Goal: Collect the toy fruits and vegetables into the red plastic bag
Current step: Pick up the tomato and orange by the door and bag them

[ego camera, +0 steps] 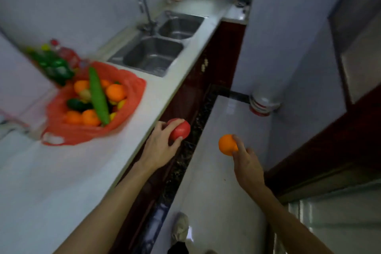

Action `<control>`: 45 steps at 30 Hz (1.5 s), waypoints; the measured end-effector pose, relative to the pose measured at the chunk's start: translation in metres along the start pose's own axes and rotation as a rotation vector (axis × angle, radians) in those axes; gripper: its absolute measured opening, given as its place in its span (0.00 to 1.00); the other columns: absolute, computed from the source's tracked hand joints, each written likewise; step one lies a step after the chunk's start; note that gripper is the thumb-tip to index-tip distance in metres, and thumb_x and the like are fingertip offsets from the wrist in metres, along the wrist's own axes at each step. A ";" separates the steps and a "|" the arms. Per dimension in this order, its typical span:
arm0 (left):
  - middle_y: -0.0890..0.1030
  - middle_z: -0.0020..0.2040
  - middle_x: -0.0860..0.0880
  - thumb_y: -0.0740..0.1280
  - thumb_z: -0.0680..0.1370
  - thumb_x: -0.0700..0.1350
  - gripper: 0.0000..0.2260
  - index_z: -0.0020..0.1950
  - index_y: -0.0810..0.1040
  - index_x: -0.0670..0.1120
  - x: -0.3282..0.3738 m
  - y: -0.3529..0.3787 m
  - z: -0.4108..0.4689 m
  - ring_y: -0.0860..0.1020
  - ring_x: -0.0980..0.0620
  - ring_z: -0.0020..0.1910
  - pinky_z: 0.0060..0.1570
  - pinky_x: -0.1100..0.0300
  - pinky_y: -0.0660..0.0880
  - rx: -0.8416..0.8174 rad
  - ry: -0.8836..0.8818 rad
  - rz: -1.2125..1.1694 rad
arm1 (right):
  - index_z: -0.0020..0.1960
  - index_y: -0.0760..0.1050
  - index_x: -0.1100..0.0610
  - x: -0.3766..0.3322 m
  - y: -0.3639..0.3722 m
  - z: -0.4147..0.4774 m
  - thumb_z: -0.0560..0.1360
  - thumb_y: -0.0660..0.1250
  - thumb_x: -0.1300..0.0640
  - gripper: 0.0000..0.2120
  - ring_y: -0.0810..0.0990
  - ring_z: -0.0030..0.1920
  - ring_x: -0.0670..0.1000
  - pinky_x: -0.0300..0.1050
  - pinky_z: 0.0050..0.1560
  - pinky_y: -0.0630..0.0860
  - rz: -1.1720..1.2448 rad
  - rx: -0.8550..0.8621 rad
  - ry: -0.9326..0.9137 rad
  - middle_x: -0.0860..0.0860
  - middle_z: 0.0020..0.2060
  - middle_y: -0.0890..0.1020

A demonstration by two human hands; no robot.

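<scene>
The red plastic bag lies open on the white counter, left of centre. It holds several toy oranges, a long green cucumber and other small fruits. My left hand grips a red toy tomato just past the counter's front edge, right of the bag. My right hand holds a toy orange in its fingertips over the floor, farther right.
A steel double sink with a tap lies behind the bag. Green and red bottles stand by the wall at left. Dark red cabinet fronts run below the counter. A white bucket stands on the tiled floor.
</scene>
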State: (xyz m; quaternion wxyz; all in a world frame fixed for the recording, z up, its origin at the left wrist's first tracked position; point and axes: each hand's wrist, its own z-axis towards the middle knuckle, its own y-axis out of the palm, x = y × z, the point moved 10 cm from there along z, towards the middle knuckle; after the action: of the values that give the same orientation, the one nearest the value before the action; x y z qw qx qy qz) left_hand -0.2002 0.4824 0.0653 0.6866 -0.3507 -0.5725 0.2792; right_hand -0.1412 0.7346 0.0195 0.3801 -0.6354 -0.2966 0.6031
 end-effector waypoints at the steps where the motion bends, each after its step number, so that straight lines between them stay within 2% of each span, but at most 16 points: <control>1: 0.70 0.57 0.47 0.68 0.74 0.50 0.25 0.70 0.67 0.63 -0.015 -0.020 -0.009 0.77 0.45 0.52 0.55 0.50 0.76 0.043 -0.039 0.006 | 0.74 0.54 0.45 -0.020 0.005 0.008 0.81 0.58 0.59 0.25 0.72 0.36 0.59 0.55 0.37 0.75 0.001 -0.015 -0.042 0.58 0.42 0.72; 4: 0.71 0.57 0.48 0.69 0.74 0.50 0.25 0.68 0.67 0.64 -0.061 -0.079 -0.036 0.77 0.45 0.52 0.54 0.50 0.77 0.163 -0.140 0.016 | 0.76 0.55 0.46 -0.087 0.020 0.028 0.82 0.56 0.55 0.24 0.72 0.37 0.57 0.59 0.41 0.75 0.029 -0.057 -0.151 0.58 0.43 0.73; 9: 0.71 0.55 0.50 0.69 0.75 0.52 0.23 0.68 0.67 0.64 -0.130 -0.154 -0.062 0.76 0.49 0.50 0.52 0.51 0.76 0.279 -0.256 0.034 | 0.76 0.53 0.45 -0.202 0.048 0.051 0.82 0.54 0.51 0.23 0.72 0.40 0.57 0.56 0.44 0.75 0.063 -0.088 -0.350 0.56 0.47 0.71; 14: 0.71 0.55 0.48 0.67 0.76 0.53 0.23 0.70 0.66 0.64 -0.186 -0.200 -0.045 0.76 0.46 0.52 0.54 0.52 0.75 0.311 -0.329 0.032 | 0.73 0.51 0.38 -0.292 0.073 0.076 0.81 0.54 0.48 0.23 0.72 0.43 0.55 0.56 0.43 0.76 0.054 -0.091 -0.436 0.53 0.46 0.69; 17: 0.71 0.54 0.48 0.67 0.76 0.52 0.23 0.70 0.66 0.63 -0.208 -0.213 -0.025 0.75 0.47 0.53 0.55 0.56 0.72 0.315 -0.337 0.005 | 0.74 0.51 0.40 -0.331 0.086 0.094 0.81 0.54 0.48 0.23 0.72 0.43 0.53 0.52 0.41 0.76 0.010 -0.092 -0.481 0.53 0.48 0.71; 21: 0.71 0.52 0.48 0.68 0.75 0.50 0.23 0.69 0.68 0.61 -0.229 -0.218 -0.004 0.74 0.48 0.52 0.55 0.60 0.69 0.298 -0.354 -0.024 | 0.75 0.53 0.43 -0.363 0.099 0.113 0.82 0.52 0.46 0.23 0.72 0.44 0.52 0.44 0.39 0.71 0.033 -0.114 -0.523 0.53 0.49 0.71; 29: 0.73 0.51 0.46 0.68 0.74 0.49 0.24 0.69 0.69 0.60 -0.268 -0.221 0.035 0.75 0.45 0.54 0.55 0.61 0.68 0.312 -0.433 -0.014 | 0.75 0.52 0.42 -0.412 0.137 0.174 0.82 0.52 0.46 0.23 0.73 0.57 0.57 0.47 0.50 0.73 0.030 -0.192 -0.561 0.57 0.63 0.71; 34: 0.74 0.56 0.45 0.68 0.75 0.50 0.24 0.69 0.67 0.61 -0.289 -0.227 0.067 0.75 0.44 0.57 0.61 0.55 0.71 0.355 -0.499 -0.020 | 0.74 0.48 0.37 -0.441 0.180 0.228 0.82 0.52 0.45 0.23 0.72 0.63 0.58 0.55 0.58 0.75 0.012 -0.303 -0.609 0.57 0.67 0.68; 37: 0.73 0.56 0.45 0.67 0.76 0.51 0.23 0.69 0.66 0.62 -0.303 -0.229 0.089 0.75 0.43 0.57 0.59 0.54 0.72 0.382 -0.573 0.006 | 0.74 0.49 0.37 -0.454 0.207 0.260 0.82 0.53 0.45 0.23 0.68 0.69 0.61 0.62 0.64 0.71 0.015 -0.412 -0.635 0.59 0.70 0.65; 40: 0.72 0.56 0.46 0.66 0.77 0.51 0.23 0.71 0.65 0.61 -0.315 -0.224 0.108 0.74 0.43 0.58 0.57 0.53 0.73 0.377 -0.627 0.022 | 0.75 0.51 0.39 -0.463 0.228 0.287 0.81 0.53 0.47 0.23 0.70 0.67 0.61 0.61 0.64 0.72 -0.012 -0.474 -0.690 0.60 0.69 0.67; 43: 0.70 0.59 0.44 0.65 0.78 0.50 0.23 0.72 0.64 0.60 -0.330 -0.217 0.121 0.73 0.42 0.60 0.58 0.51 0.73 0.375 -0.689 0.056 | 0.75 0.51 0.40 -0.466 0.249 0.313 0.82 0.54 0.47 0.24 0.75 0.58 0.57 0.54 0.57 0.76 -0.058 -0.525 -0.747 0.59 0.63 0.71; 45: 0.69 0.61 0.43 0.64 0.78 0.50 0.23 0.72 0.64 0.61 -0.336 -0.211 0.125 0.72 0.41 0.60 0.57 0.52 0.73 0.374 -0.721 0.104 | 0.75 0.51 0.39 -0.465 0.257 0.324 0.82 0.54 0.48 0.24 0.76 0.55 0.56 0.54 0.53 0.78 -0.090 -0.542 -0.775 0.58 0.61 0.72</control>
State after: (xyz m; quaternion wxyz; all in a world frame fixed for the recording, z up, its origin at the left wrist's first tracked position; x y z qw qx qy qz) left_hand -0.3901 0.1125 0.0487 0.4787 -0.1278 -0.6975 0.5177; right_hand -0.5287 0.2486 0.0603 0.0877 -0.4263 -0.5906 0.6795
